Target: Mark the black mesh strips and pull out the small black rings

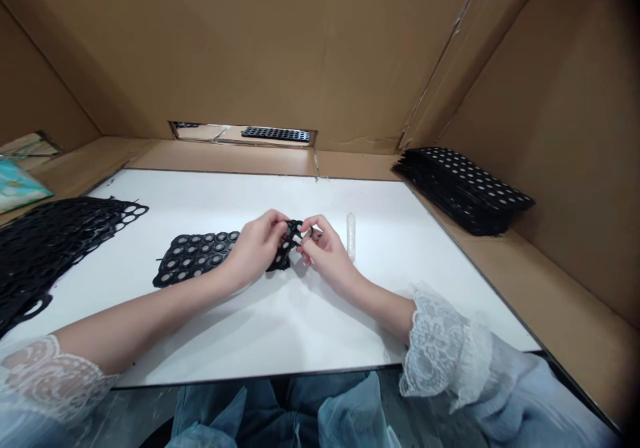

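A black sheet with rows of round grey discs (pixel 193 256) lies on the white table, its right end lifted a little between my hands. My left hand (pixel 257 241) is closed on that sheet near its right end, thumb and fingers pinching the edge. My right hand (pixel 324 247) is closed at the sheet's right corner, fingertips pinching a small dark piece with something pale beside it. Whether this piece is part of the sheet I cannot tell. To the right of my right hand lies a clear tube-like stick (pixel 351 236).
A heap of black perforated sheets (pixel 55 248) covers the table's left side. A stack of black dotted sheets (pixel 463 185) stands at the right on cardboard. Cardboard walls (pixel 280 55) enclose the white table (pixel 280 341). A teal-and-white packet (pixel 20 185) sits at far left.
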`<state>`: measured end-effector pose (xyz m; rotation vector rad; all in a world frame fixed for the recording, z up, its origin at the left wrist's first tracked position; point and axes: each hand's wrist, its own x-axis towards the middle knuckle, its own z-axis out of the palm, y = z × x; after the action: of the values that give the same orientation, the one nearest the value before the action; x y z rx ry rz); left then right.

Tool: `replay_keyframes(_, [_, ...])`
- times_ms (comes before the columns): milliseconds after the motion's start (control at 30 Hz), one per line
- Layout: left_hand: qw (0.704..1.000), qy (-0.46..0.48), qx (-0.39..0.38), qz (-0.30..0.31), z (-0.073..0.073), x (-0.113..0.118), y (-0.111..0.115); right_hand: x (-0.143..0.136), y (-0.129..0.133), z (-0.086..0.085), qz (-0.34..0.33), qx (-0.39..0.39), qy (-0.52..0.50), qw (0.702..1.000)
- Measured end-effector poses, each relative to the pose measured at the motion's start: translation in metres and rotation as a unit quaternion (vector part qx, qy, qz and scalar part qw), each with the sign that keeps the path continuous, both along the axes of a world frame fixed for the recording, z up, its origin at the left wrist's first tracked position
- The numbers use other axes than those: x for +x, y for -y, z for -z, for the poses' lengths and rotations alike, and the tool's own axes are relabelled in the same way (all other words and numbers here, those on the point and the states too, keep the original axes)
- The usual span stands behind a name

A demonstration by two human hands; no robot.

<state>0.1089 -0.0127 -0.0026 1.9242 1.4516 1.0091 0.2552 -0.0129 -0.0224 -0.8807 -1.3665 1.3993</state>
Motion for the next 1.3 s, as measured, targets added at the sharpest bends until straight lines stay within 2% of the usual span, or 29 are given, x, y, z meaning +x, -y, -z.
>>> replay_keyframes(133, [0.993, 0.107, 0.002, -0.054, 0.0, -0.01, -0.01, 0.004, -0.002, 0.001, 0.02, -0.007, 0.053, 0.998])
replay_keyframes(200, [0.993, 0.068, 0.046, -0.081, -0.003, -0.012, -0.008, 0.005, -0.002, 0.0, 0.019, -0.027, 0.04, 0.999])
replay_keyframes(267, [0.993, -0.02, 0.083, -0.087, -0.006, -0.009, -0.001, 0.005, -0.002, -0.004, -0.008, -0.043, 0.018, 0.999])
replay_keyframes(333, [0.991, -0.081, 0.085, -0.068, -0.007, -0.004, 0.01, 0.004, -0.001, -0.007, -0.035, -0.047, 0.002, 0.998])
replay_keyframes(400, [0.992, -0.101, 0.067, -0.034, -0.006, 0.002, 0.02, 0.002, 0.001, -0.009, -0.045, -0.042, -0.011, 0.998])
replay_keyframes(533, [0.995, -0.082, 0.035, 0.033, -0.002, 0.008, 0.029, 0.001, 0.002, -0.008, -0.039, -0.032, -0.045, 0.998])
replay_keyframes(767, [0.993, -0.019, -0.034, 0.111, -0.002, 0.004, 0.021, 0.0, 0.002, -0.003, -0.029, -0.034, -0.056, 0.997])
replay_keyframes(900, [0.991, -0.02, -0.072, 0.11, -0.003, 0.001, 0.018, -0.002, 0.002, -0.002, -0.03, -0.014, -0.038, 0.999])
replay_keyframes(1033, [0.997, -0.03, -0.043, 0.058, -0.002, -0.001, 0.013, -0.001, 0.0, -0.002, -0.037, 0.018, -0.026, 0.999])
replay_keyframes(1100, [0.997, -0.019, -0.055, 0.042, -0.002, -0.003, 0.009, 0.001, 0.0, -0.002, -0.037, 0.019, -0.004, 0.999])
replay_keyframes(1233, [0.984, 0.078, -0.147, 0.071, -0.004, -0.005, 0.007, 0.002, 0.003, -0.005, -0.033, -0.01, 0.039, 0.999])
replay_keyframes(1300, [0.984, 0.082, -0.135, 0.081, -0.006, -0.004, 0.01, 0.002, 0.005, -0.006, -0.041, -0.029, 0.04, 0.998])
